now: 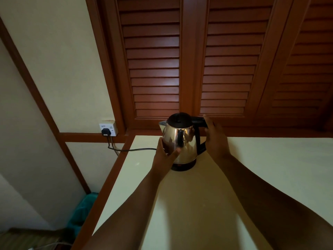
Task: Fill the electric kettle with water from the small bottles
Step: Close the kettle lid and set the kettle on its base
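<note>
From the head camera, the kettle [181,141] stands upright on its black base [183,166] near the back edge of the pale desk [252,177], in front of dark wooden shutters [155,69]. Its black lid [179,120] is down. The left hand [164,154] cups the shiny steel body low on the spout side, fingers curled around it and thumb across the front. The right hand [215,139] sits at the black handle [200,121] with fingers fairly straight; it touches or nearly touches the handle, and whether it actually grips cannot be told from this angle. A black cord [133,150] runs from the base across the desk edge to a plug [105,132] in the wall socket [108,129]. No bottles are in view, so filling has likely not begun.

The risks as I judge them: the lid is closed, so it must be opened before pouring or water will run over the top. The base is plugged in, and spilled water could reach it or the cord. The steel body is slick, so lifting by the left hand alone could let it slip. Tugging the kettle sideways might drag the base by its cord.
</note>
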`<action>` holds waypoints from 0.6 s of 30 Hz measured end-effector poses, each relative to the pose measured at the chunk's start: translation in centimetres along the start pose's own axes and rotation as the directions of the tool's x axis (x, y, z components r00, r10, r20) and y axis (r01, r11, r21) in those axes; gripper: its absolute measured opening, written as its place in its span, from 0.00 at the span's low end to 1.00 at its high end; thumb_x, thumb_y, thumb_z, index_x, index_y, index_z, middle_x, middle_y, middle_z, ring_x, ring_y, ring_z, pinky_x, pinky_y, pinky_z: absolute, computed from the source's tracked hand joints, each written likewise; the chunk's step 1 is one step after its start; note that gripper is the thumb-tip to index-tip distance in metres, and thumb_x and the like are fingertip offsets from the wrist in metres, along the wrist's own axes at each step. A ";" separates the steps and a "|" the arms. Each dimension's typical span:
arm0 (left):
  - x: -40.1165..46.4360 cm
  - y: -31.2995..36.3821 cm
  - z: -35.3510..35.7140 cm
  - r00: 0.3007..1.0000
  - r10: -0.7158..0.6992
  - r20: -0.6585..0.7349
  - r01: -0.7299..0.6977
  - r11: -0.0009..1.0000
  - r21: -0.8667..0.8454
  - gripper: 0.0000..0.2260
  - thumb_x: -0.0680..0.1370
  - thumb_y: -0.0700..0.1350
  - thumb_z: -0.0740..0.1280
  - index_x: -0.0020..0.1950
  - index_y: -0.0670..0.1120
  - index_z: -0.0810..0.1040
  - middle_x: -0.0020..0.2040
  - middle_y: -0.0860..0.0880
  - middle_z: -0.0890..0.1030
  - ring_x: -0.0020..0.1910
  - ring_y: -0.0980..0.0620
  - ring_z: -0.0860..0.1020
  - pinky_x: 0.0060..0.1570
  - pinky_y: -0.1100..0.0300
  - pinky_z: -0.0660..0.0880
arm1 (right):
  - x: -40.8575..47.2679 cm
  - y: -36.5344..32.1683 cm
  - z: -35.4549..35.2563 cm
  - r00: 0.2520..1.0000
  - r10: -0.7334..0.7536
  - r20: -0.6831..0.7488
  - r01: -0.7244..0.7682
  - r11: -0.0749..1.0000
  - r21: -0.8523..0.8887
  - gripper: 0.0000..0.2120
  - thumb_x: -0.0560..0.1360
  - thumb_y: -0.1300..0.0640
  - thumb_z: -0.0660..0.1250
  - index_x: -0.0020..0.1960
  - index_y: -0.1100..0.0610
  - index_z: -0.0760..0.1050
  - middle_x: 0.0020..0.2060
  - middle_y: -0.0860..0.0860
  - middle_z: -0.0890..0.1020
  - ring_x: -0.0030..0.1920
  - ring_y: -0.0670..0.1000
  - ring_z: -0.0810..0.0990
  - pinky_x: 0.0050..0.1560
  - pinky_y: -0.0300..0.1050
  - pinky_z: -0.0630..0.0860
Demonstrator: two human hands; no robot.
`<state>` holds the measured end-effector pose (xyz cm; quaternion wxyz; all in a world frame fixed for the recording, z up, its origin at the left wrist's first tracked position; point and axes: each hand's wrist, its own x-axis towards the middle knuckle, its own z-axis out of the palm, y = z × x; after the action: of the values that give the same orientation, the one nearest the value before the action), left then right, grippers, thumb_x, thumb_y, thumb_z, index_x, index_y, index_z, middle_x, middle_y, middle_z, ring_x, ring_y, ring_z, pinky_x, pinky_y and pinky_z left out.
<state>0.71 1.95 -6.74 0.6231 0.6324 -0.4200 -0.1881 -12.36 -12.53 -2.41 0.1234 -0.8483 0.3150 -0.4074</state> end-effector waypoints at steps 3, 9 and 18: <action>0.0 0.0 0.1 1.000 0.006 0.006 -0.006 1.000 0.004 0.28 0.72 0.55 0.72 0.68 0.57 0.64 0.62 0.55 0.76 0.61 0.58 0.75 0.55 0.65 0.76 | 0.2 -0.1 0.1 0.999 -0.010 0.038 0.010 1.000 -0.005 0.28 0.77 0.68 0.59 0.74 0.53 0.59 0.67 0.62 0.67 0.66 0.62 0.69 0.64 0.55 0.71; -0.1 0.3 -0.2 1.000 0.004 -0.014 -0.003 0.997 0.077 0.17 0.74 0.46 0.72 0.57 0.57 0.67 0.50 0.53 0.76 0.46 0.68 0.75 0.45 0.71 0.73 | -0.2 -0.4 0.2 0.999 0.029 0.045 -0.031 0.998 0.047 0.30 0.77 0.67 0.59 0.75 0.51 0.56 0.68 0.62 0.65 0.67 0.61 0.68 0.65 0.54 0.70; 0.5 0.7 -1.0 0.996 -0.072 -0.050 0.080 0.980 0.185 0.15 0.74 0.49 0.72 0.57 0.50 0.72 0.50 0.59 0.77 0.51 0.61 0.76 0.47 0.68 0.71 | -0.5 0.0 -0.5 0.996 -0.003 0.092 -0.014 0.982 0.191 0.31 0.78 0.59 0.62 0.76 0.52 0.52 0.72 0.58 0.62 0.72 0.57 0.62 0.69 0.52 0.64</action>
<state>1.61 2.29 -5.81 0.5623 0.7075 -0.3978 -0.1581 -12.99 -12.22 -2.41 0.2197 -0.8494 0.2707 -0.3961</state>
